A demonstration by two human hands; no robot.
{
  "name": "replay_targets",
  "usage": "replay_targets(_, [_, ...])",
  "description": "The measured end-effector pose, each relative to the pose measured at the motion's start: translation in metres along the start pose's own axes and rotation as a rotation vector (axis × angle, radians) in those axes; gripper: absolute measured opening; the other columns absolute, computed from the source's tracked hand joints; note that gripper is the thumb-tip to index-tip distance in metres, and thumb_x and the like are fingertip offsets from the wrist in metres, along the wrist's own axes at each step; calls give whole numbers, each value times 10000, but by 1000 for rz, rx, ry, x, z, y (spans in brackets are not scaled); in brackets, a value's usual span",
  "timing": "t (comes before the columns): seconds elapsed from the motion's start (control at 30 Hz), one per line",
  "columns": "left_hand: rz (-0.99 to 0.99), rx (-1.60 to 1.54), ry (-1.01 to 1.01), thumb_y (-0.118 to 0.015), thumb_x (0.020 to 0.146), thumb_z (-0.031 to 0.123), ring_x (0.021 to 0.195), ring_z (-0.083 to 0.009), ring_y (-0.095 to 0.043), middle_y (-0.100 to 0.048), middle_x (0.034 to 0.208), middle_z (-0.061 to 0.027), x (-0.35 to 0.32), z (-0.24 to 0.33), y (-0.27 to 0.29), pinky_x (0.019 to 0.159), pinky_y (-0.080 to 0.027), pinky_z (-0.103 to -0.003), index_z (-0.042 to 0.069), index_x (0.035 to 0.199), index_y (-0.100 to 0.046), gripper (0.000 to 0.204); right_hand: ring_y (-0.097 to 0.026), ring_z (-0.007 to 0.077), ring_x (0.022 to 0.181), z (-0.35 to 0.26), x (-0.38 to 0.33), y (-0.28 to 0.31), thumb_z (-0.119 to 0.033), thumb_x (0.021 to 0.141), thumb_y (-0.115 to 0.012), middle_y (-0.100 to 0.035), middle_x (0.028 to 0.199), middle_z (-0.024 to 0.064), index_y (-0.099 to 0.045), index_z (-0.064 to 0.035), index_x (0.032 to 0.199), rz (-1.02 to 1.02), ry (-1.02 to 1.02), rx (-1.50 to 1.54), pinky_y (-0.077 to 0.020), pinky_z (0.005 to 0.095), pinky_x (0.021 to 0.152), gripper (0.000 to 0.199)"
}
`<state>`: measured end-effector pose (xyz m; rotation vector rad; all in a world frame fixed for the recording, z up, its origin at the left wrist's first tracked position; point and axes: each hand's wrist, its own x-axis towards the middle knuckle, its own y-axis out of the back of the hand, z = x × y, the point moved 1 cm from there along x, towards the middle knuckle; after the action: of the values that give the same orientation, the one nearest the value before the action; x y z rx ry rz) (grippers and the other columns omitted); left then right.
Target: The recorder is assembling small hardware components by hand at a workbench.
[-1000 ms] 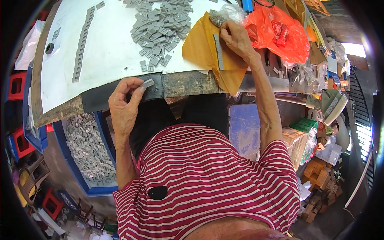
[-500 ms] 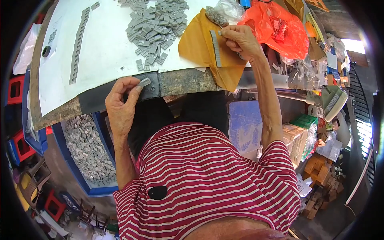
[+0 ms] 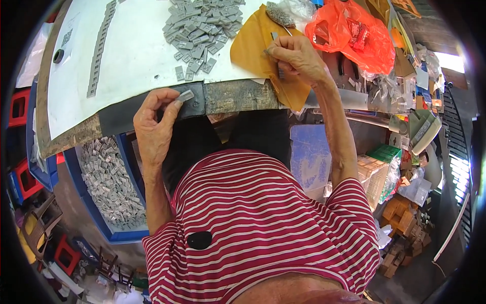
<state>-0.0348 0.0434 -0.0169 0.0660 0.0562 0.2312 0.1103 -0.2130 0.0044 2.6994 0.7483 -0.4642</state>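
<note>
A grey piece (image 3: pixel 186 96) is held by the left fingers (image 3: pixel 163 94), its long axis pointed rightward from them; the right fingers (image 3: pixel 281 42) are narrowly pinched, contents unclear.

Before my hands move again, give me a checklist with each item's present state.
1. Left hand grips its grey piece: ok, pinched over the near table edge.
2. Right hand holds something: cannot tell, too small to make out.
3. Grey strip on the yellow paper fully visible: not ok, the right hand covers most of it.
4. Row of grey pieces lined up: ok.
5. Loose grey pile apart from both hands: ok.
</note>
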Motion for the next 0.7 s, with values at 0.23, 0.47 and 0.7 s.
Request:
replay_targets(0.23, [6, -28, 0, -582, 790, -14, 688, -33, -479, -568, 772, 10, 0, 1, -1, 625, -382, -154, -13, 901, -580, 112, -347, 7, 452, 1, 11, -1, -175, 822, -558, -461, 567, -46, -546, -47, 728, 30, 91, -210, -233, 165, 387, 159])
replay_targets(0.47, [19, -56, -13, -581, 793, -14, 703, -39, -495, -570, 781, 5, 1, 5, -3, 640, -392, -155, -12, 913, -580, 120, -310, -8, 434, 0, 8, 4, -160, 825, -555, -425, 569, -51, -530, -51, 706, -55, -2, 173, -190, 148, 363, 164])
replay_targets(0.7, [-38, -127, -17, -554, 805, -17, 735, -48, -516, -578, 823, -11, 4, 19, -14, 667, -410, -167, -11, 950, -580, 147, -290, -23, 417, -13, 1, 3, -141, 841, -543, -421, 604, -30, -488, -37, 701, -120, -30, 442, -168, 129, 319, 182])
